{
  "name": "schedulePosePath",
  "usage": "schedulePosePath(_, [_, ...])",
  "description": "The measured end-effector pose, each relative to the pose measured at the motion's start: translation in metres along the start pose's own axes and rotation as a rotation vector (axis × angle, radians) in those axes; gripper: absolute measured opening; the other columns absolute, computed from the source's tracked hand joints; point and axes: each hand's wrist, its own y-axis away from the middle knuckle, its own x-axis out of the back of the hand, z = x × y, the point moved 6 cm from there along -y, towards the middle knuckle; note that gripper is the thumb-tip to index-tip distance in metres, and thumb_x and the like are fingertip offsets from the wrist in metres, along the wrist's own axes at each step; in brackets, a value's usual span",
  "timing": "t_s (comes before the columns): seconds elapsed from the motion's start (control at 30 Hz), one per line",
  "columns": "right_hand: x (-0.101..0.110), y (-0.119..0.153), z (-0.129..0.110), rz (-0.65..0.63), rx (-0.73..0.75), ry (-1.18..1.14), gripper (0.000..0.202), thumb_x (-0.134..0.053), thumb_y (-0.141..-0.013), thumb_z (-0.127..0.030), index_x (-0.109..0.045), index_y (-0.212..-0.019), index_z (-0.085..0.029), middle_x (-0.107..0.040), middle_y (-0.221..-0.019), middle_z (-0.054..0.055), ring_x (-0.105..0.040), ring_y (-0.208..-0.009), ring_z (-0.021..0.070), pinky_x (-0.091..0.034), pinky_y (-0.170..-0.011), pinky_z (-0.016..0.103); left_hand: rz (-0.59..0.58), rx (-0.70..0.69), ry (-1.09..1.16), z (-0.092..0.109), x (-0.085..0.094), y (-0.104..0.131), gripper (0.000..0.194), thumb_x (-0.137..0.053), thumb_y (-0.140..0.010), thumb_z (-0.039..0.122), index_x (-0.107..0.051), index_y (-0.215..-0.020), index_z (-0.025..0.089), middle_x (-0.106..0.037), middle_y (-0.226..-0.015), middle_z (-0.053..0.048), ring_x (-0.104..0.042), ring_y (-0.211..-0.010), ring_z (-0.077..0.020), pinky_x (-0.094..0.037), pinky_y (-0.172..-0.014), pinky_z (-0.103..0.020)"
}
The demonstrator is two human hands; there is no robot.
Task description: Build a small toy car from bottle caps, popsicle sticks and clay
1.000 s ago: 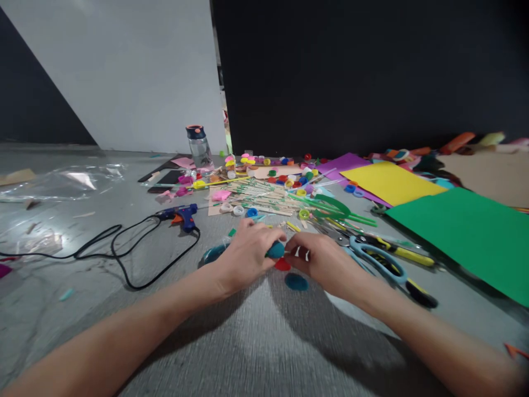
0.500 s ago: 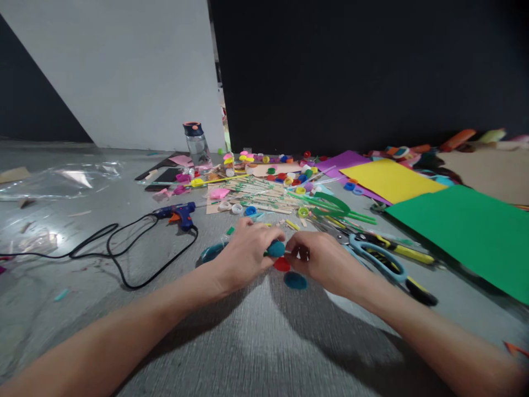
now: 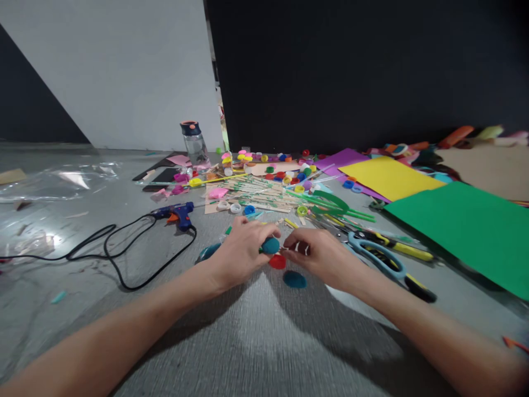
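Teal piece [image 3: 271, 246] — one (rounded) in left hand [image 3: 247, 247]

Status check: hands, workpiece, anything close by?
Left hand gripping teal piece. Right hand close beside it, grip unclear. Red piece and teal oval lie near both hands.

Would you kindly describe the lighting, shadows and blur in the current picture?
Head view: shadows fall across the gray surface below the left forearm and right forearm; head view: glare whitens part of the clear plastic at left; head view: the orange piece at lower right looks smeared.
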Motion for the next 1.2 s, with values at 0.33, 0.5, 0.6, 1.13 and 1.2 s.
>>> schedulePosePath(0.33, [-0.02,-0.009,0.022,-0.147,-0.12,-0.3,0.019,-0.065,-0.085,-0.03,-0.062,-0.07,-0.018,-0.062,-0.065,-0.001,-0.051,-0.058,0.0132,-0.035,-0.053,0.026,0.007,-0.031,-0.042,0.007,-0.001,0.001,0.017,-0.058,-0.094,0.023,-0.059,-0.11,0.021,-0.072,-0.107,-0.005,-0.063,-0.103,-0.0257,-0.029,-0.09,-0.045])
schedulePosePath(0.5, [-0.019,-0.009,0.026,-0.205,-0.193,-0.352,0.019,-0.064,-0.079,-0.028,-0.058,-0.064,-0.018,-0.054,-0.06,-0.003,-0.044,-0.056,0.0119,-0.03,-0.052,0.026,0.014,-0.06,-0.067,0.011,-0.001,0.001,0.018,-0.062,-0.092,0.022,-0.059,-0.11,0.02,-0.071,-0.108,-0.003,-0.063,-0.103,-0.0253,-0.029,-0.089,-0.044])
schedulePosePath(0.6, [-0.014,-0.007,0.023,-0.232,-0.236,-0.355,0.02,-0.065,-0.077,-0.027,-0.058,-0.061,-0.017,-0.05,-0.057,-0.004,-0.04,-0.055,0.0114,-0.028,-0.052,0.027,0.015,-0.067,-0.06,0.012,-0.001,0.001,0.018,-0.062,-0.092,0.021,-0.059,-0.109,0.02,-0.071,-0.108,-0.003,-0.063,-0.103,-0.0252,-0.029,-0.088,-0.044])
schedulePosePath(1.13, [-0.016,-0.007,0.033,-0.224,-0.366,-0.503,0.023,-0.068,-0.078,-0.029,-0.056,-0.061,-0.019,-0.047,-0.05,-0.004,-0.037,-0.046,0.0098,-0.025,-0.046,0.027,0.054,-0.055,0.0,0.002,-0.002,0.002,0.022,-0.07,-0.09,0.025,-0.06,-0.109,0.02,-0.072,-0.111,-0.002,-0.064,-0.105,-0.0247,-0.028,-0.089,-0.044])
schedulePosePath(1.2, [-0.017,-0.007,0.032,-0.234,-0.379,-0.521,0.023,-0.066,-0.079,-0.027,-0.056,-0.061,-0.019,-0.049,-0.05,-0.004,-0.038,-0.046,0.0094,-0.026,-0.046,0.026,0.046,-0.055,-0.004,0.002,-0.002,0.002,0.021,-0.07,-0.089,0.025,-0.06,-0.108,0.02,-0.073,-0.111,-0.002,-0.064,-0.103,-0.0248,-0.028,-0.089,-0.044])
